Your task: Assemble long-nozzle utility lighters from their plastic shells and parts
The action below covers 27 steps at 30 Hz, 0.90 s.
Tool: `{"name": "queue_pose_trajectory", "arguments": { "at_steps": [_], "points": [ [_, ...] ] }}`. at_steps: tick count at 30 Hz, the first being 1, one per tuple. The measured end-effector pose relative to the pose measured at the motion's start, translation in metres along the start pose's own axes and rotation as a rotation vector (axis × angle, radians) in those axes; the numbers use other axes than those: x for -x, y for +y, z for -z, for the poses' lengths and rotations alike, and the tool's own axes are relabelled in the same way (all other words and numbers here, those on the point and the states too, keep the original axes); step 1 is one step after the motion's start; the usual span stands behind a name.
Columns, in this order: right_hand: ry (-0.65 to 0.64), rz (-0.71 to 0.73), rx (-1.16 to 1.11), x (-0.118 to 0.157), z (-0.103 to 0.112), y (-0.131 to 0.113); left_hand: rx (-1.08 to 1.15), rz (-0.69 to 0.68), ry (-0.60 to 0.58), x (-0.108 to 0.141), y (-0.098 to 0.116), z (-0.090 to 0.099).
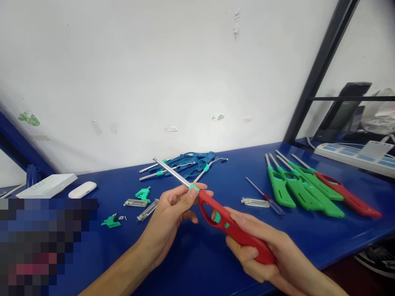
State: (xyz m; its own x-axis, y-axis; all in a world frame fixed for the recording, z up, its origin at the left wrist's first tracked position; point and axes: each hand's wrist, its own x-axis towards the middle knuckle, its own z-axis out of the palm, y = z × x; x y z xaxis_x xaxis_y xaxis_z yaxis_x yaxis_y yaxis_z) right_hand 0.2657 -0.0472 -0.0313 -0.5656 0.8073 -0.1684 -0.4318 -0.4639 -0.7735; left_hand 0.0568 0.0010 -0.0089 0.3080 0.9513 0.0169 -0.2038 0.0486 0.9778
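A red long-neck gas lighter point(239, 232) with a metal tube and teal trigger is held between both hands, its tube pointing up and left. My left hand point(177, 203) pinches the teal collar where tube meets body. Around the red handle, my right hand point(262, 242) is closed, with fingers near the trigger loop. Beyond my left hand lie loose blue lighter shells point(185, 162) with metal tubes and wires. Left of that hand are teal trigger parts point(143, 194) and clear fuel tanks point(135, 202).
At right lie several green lighters point(304, 191) and another red lighter point(348, 195). A screwdriver point(267, 197) and a clear tank point(255, 202) sit nearer. A white box point(47, 186), a white case point(82, 189) and a power strip point(354, 158) are on the blue table point(191, 267).
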Motion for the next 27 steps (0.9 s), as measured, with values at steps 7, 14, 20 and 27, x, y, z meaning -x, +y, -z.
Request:
{"name": "queue_pose_trajectory", "arguments": {
  "at_steps": [7,14,20,27],
  "points": [
    [0.015,0.049,0.082,-0.002,-0.003,0.004,0.008,0.008,-0.035,-0.002,-0.003,0.000],
    [-0.059,0.023,0.050,0.000,-0.002,0.002,-0.016,-0.015,-0.028,-0.001,0.002,-0.001],
    [0.111,0.130,0.114,-0.006,-0.001,0.009,-0.171,-0.091,0.097,0.009,-0.009,-0.016],
    [0.307,0.147,0.146,-0.006,-0.005,0.014,-0.452,-0.017,0.001,0.020,-0.026,-0.032]
  ]
}}
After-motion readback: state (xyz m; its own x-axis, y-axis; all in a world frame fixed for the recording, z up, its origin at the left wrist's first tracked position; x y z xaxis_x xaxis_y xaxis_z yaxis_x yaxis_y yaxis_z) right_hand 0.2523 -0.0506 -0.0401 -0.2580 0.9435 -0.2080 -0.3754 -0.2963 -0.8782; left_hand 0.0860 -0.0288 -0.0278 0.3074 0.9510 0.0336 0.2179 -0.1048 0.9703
